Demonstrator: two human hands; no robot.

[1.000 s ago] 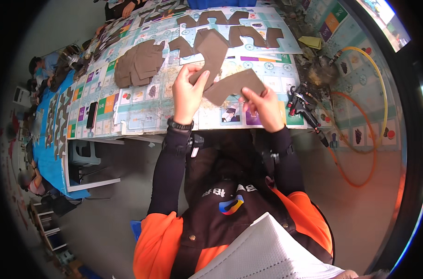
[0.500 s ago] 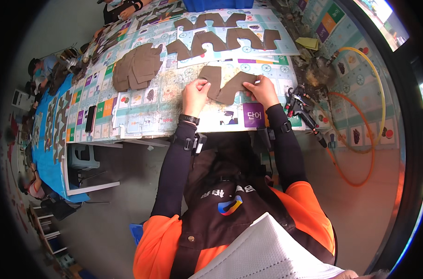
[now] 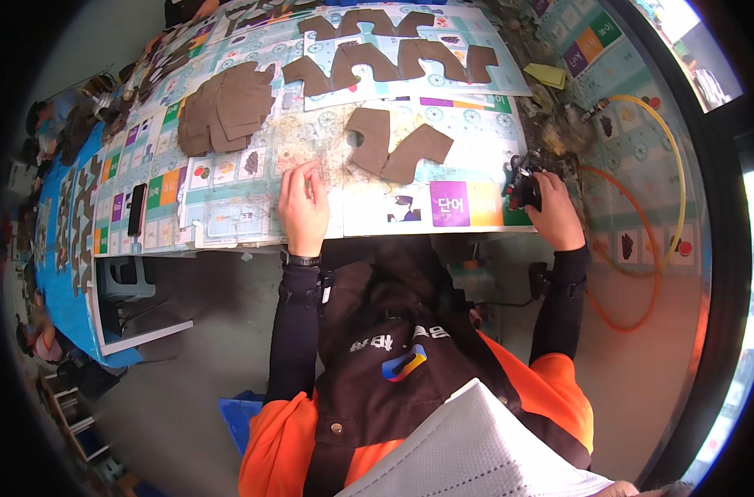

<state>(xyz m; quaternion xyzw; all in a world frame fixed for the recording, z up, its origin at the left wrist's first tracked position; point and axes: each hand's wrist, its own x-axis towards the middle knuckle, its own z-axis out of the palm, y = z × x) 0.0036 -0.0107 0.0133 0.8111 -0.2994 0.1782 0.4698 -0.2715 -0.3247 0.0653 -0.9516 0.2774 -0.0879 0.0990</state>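
A flat, dark brown V-shaped cut piece [image 3: 399, 149] that looks like a shoe upper lies alone on the table, touched by neither hand. My left hand [image 3: 303, 207] rests at the table's front edge, to the left of that piece, its fingers loosely apart with nothing in them. At the right end of the table my right hand [image 3: 557, 212] has its fingers curled round a black and red tool [image 3: 523, 180] that looks like a spray gun. The hand covers part of the tool.
A pile of brown pieces [image 3: 226, 109] lies at the left. Two rows of them [image 3: 393, 66] lie on boards farther back. A phone [image 3: 137, 209] is near the front left. Yellow [image 3: 679, 157] and orange hoses [image 3: 642, 207] loop at the right. People work at the far left.
Both hands have let go of the brown piece, which now lies on the table. My left hand has drawn back left; my right hand has moved right onto the black and red tool.
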